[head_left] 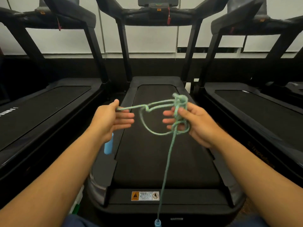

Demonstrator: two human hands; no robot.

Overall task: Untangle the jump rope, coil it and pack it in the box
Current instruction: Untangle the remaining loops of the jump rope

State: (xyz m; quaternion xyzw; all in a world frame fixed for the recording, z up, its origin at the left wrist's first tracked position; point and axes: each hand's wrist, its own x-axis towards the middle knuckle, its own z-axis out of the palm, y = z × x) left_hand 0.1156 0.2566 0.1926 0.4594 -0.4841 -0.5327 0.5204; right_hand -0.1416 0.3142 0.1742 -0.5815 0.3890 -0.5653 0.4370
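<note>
fingers (pixel 182 110) of the right hand (pixel 195 125) pinch the knotted jump rope (pixel 180 102) at 2 o'clock; the left hand (pixel 111 118) pinches a strand, other fingers straight. one blue handle (pixel 108 145) hangs at 9, another (pixel 157 223) at 6, above the treadmill (pixel 164 153). best to loosen loops gently rather than pull tight.

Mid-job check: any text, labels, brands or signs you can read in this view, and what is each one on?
Nothing reads cleanly.
Warning sticker on the rear of the middle treadmill: orange triangle and a prohibition symbol, wording too small to read.
Faint brand lettering on the right treadmill's side rail: too blurred to read.
White marks on the left treadmill: unreadable.
Console screen: nothing legible.
</note>
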